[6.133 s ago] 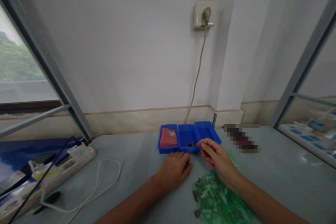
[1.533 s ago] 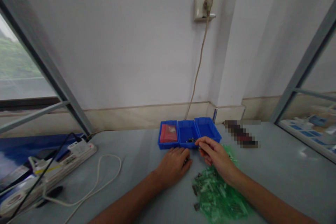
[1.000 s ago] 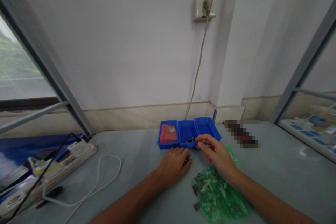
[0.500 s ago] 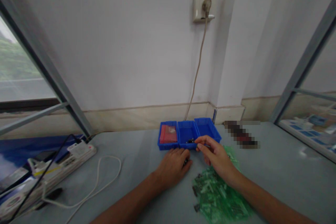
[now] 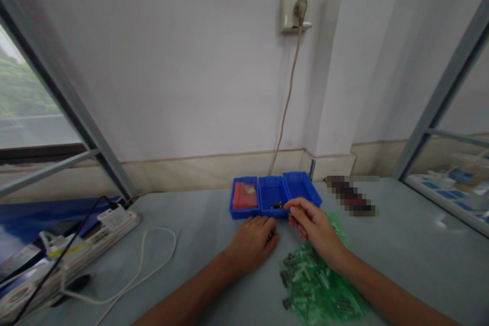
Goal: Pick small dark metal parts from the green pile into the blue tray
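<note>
My left hand (image 5: 250, 244) rests palm down on the table in front of the blue bins, its fingers curled. Small dark, shiny parts (image 5: 270, 236) show between its thumb and forefinger. My right hand (image 5: 315, 226) is closed in a pinch by the front edge of the middle blue bin (image 5: 272, 189). What lies between those fingertips is too small to make out. Several small dark pieces (image 5: 277, 205) lie at the front of that bin. Below my right hand is a green translucent plastic bag (image 5: 317, 285) with small parts in or on it.
The left blue bin (image 5: 232, 204) holds a red packet (image 5: 244, 196); the right blue bin (image 5: 301, 186) stands beside the middle one. A white power strip (image 5: 110, 234) and a looped white cable (image 5: 143, 254) lie at left. A blurred-out dark object (image 5: 351, 196) is at right.
The fingertips of my right hand have shifted slightly, with the thumb drawn back a little towards the right. My left hand and the bins stay where they were.
</note>
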Motion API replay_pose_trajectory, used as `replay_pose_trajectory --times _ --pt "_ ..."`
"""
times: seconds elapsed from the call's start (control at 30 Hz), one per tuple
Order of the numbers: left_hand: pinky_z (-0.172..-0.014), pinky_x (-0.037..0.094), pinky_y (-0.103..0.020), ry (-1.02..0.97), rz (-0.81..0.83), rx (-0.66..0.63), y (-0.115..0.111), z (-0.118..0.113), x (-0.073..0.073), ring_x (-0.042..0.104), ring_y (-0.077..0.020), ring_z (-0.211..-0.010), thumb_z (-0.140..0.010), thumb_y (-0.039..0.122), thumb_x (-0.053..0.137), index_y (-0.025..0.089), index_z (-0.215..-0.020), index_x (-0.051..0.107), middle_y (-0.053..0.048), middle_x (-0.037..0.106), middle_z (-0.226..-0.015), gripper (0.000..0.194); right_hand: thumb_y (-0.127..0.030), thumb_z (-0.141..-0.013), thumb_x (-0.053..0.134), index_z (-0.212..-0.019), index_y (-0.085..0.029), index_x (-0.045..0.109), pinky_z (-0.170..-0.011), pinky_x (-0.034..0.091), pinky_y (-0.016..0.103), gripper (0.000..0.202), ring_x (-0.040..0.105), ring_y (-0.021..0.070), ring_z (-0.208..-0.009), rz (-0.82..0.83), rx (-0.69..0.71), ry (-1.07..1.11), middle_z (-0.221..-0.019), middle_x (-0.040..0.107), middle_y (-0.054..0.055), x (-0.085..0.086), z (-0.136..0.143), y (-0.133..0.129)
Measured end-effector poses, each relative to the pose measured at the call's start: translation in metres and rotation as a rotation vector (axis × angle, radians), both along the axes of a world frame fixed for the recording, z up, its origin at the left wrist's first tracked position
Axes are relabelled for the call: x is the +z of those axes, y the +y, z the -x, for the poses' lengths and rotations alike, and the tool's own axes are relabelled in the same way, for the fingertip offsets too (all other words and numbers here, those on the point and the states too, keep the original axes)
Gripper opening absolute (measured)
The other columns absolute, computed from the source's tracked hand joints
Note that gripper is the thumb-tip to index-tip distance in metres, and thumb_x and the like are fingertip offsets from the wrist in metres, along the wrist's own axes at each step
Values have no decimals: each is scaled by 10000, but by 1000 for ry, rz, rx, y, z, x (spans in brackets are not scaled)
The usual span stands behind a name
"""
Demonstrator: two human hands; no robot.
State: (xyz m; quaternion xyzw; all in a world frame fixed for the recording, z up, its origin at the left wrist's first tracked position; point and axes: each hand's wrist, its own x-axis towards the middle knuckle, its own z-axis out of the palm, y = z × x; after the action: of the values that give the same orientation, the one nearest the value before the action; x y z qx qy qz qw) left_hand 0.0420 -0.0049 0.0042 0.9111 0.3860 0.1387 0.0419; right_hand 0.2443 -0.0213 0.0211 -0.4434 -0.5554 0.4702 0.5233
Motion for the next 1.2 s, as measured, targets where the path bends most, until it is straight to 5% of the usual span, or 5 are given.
replay_pose_trajectory --times 1.2 --pt "-834 445 -345 -21 -14 -4 1 2 -4 617 -237 -947 -1019 288 562 215 -1028 553 -36 663 -1004 74 -542 -909 642 -984 -237 678 -409 305 221 316 398 95 -436 19 -2 64 -656 599 -27 -1 0 2"
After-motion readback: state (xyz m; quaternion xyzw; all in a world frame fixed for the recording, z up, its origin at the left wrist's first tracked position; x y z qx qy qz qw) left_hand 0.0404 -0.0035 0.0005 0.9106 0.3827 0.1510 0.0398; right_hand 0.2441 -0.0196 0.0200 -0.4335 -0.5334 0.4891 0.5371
